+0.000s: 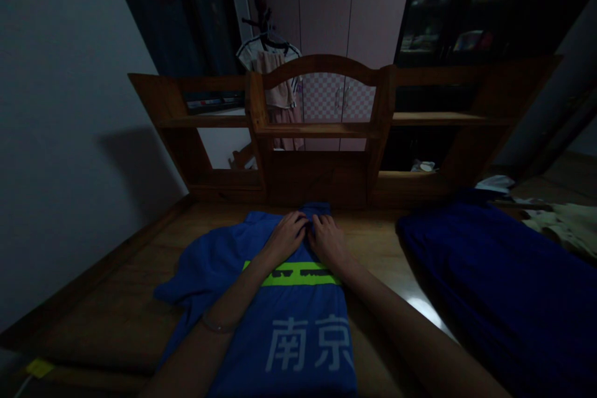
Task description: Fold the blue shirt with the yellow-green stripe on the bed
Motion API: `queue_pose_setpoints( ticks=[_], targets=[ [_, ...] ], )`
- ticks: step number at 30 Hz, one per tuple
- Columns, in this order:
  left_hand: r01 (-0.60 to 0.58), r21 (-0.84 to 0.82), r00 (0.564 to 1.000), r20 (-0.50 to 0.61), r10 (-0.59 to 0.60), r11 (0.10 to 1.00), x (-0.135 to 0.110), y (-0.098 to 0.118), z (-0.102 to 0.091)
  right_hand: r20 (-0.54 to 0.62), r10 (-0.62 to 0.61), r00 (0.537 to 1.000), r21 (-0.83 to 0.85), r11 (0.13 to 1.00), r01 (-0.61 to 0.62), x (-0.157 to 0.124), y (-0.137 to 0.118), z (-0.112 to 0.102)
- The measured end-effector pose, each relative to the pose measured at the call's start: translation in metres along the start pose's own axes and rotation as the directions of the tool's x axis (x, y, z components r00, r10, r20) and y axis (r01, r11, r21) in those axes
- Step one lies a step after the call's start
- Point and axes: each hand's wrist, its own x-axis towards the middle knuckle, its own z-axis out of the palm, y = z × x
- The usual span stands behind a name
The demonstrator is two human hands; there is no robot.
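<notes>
A blue T-shirt (224, 261) lies on the wooden surface, with a bright green band and large pale characters across it. One sleeve spreads out to the left, while the right side runs in a straight edge, apparently folded. Near the shirt's far end, by the collar, my left hand (290, 231) has its fingers curled down on the fabric. Close beside it, my right hand (328, 240) is also closed on the cloth. The fingertips of both hands almost meet, and the bit of fabric between them is partly hidden. A thin bracelet (218, 324) circles my left wrist.
A dark blue cloth item (494, 286) lies to the right, with pale cloth (562, 227) beyond it. Across the far edge stands a wooden shelf unit (321, 130). A white wall (93, 137) borders the left. Clothes (275, 78) hang on a stand behind the shelf.
</notes>
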Motion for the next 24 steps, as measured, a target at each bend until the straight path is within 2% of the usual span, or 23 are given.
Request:
queue_pose_setpoints(
  ticks=[6,10,14,18,21,23,24],
  targets=[
    [0.013,-0.026,0.999,0.044,-0.012,1.0,0.002,0.009,-0.004,0.031,-0.032,0.999,-0.049,0.998,0.033,0.001,-0.002,0.002],
    [0.055,-0.072,0.998,0.035,-0.053,0.996,0.001,0.006,-0.002,0.046,-0.055,0.997,-0.08,0.995,0.059,0.0,-0.006,0.0],
    [0.039,-0.1,0.999,0.042,-0.035,0.994,0.0,0.0,0.004,0.037,-0.069,0.997,-0.088,0.994,0.072,-0.001,-0.01,-0.001],
    [0.07,-0.247,0.997,0.03,-0.065,0.966,0.004,-0.008,0.007,0.026,-0.086,0.996,-0.046,0.995,0.087,0.011,-0.002,-0.008],
    [0.088,-0.307,0.996,0.008,-0.09,0.948,0.009,-0.014,0.005,0.014,-0.115,0.993,-0.006,0.993,0.115,0.022,0.004,-0.042],
    [0.095,-0.318,0.995,-0.009,-0.103,0.943,0.01,-0.016,0.002,-0.097,-0.144,0.985,0.04,0.988,0.149,0.017,-0.001,-0.085],
    [0.101,-0.322,0.993,-0.019,-0.113,0.941,0.01,-0.016,0.001,-0.25,-0.164,0.954,0.104,0.975,0.195,0.01,-0.007,-0.111]
  ],
)
